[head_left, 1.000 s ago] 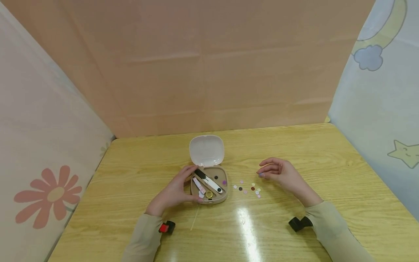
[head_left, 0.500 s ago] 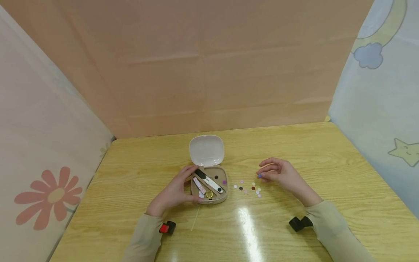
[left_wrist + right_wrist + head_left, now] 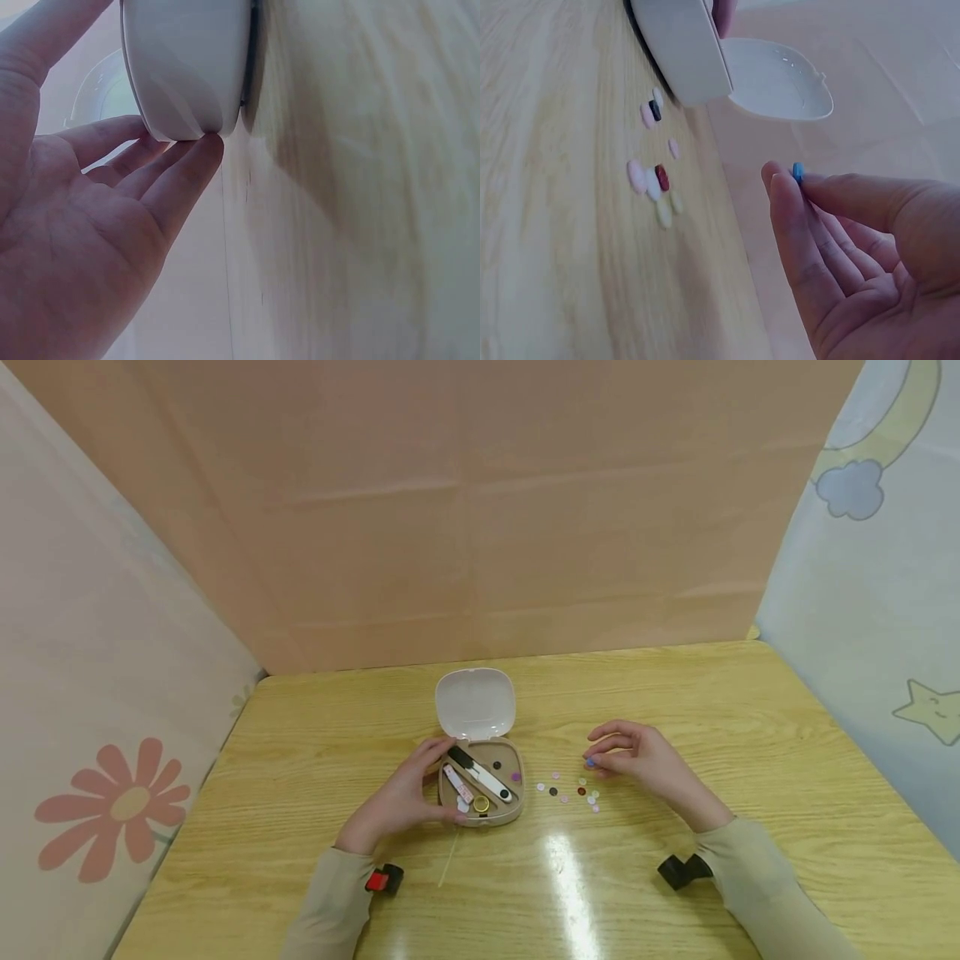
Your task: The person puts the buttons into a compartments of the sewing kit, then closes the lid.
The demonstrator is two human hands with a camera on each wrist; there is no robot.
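Note:
My left hand [image 3: 401,793] grips the left side of an open beige sewing box [image 3: 504,817], thumb at the front and fingers toward the back. In the left wrist view its fingertips touch the outer wall of the box. A blue button [image 3: 798,172] is pinched between thumb and index finger of my right hand [image 3: 645,760], raised above the table to the right of the box. Inside the box lie a long white tool with a black end [image 3: 487,781], a pink-and-white strip [image 3: 457,783], a round gold-coloured piece [image 3: 481,804], a black button [image 3: 497,765] and a purple button [image 3: 516,777].
Several loose buttons lie between box and right hand, among them a dark red button [image 3: 581,791] and a black one. The box's lid [image 3: 475,703] stands tilted back. A thin pale strand [image 3: 447,860] lies before the box. Fabric walls enclose the wooden table [image 3: 315,735].
My right hand has shifted slightly left with the blue button, which shows more clearly between the fingertips than at first. The left hand and the box stay put.

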